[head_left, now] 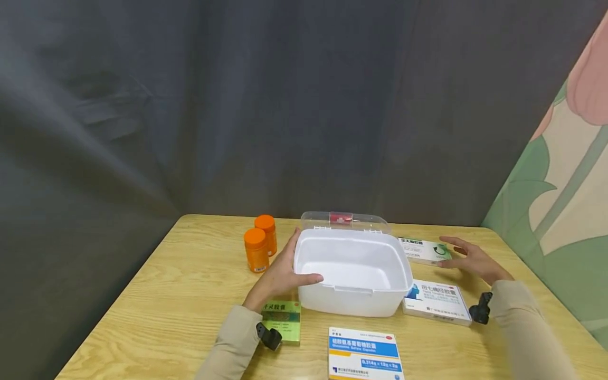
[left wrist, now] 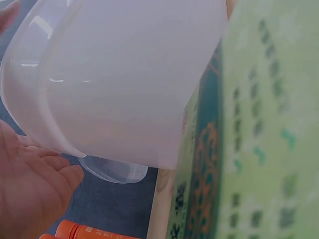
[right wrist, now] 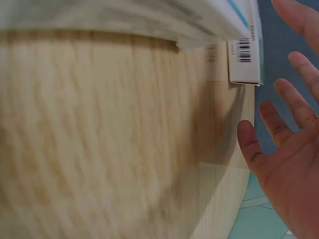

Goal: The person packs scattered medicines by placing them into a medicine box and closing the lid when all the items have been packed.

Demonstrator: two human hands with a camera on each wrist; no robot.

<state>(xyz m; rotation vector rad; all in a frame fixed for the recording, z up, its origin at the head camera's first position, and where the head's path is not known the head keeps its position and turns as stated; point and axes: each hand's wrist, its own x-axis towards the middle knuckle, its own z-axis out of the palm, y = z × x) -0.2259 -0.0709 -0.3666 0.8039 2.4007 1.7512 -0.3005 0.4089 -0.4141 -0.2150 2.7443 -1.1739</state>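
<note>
A white plastic medicine box [head_left: 349, 302] stands in the middle of the table, its clear lid [head_left: 366, 221] with a red cross label tipped back. At its left front corner is my left hand [head_left: 281, 275], thumb stretched along the front rim and loosely extended fingers along the left side. In the left wrist view those fingers lie beside the outer wall. My right hand [head_left: 477, 262] is spread at the right end of a white-and-green medicine carton [head_left: 420, 250], holding nothing. Close by lies a white carton with a blue head picture [head_left: 439, 302].
Two orange bottles [head_left: 257, 253] with orange caps stand left of the box. A green carton [head_left: 290, 338] lies under my left wrist, and a blue-and-white carton [head_left: 364, 353] near the front. Behind the wooden table [head_left: 166, 301] hangs a dark curtain [head_left: 304, 116].
</note>
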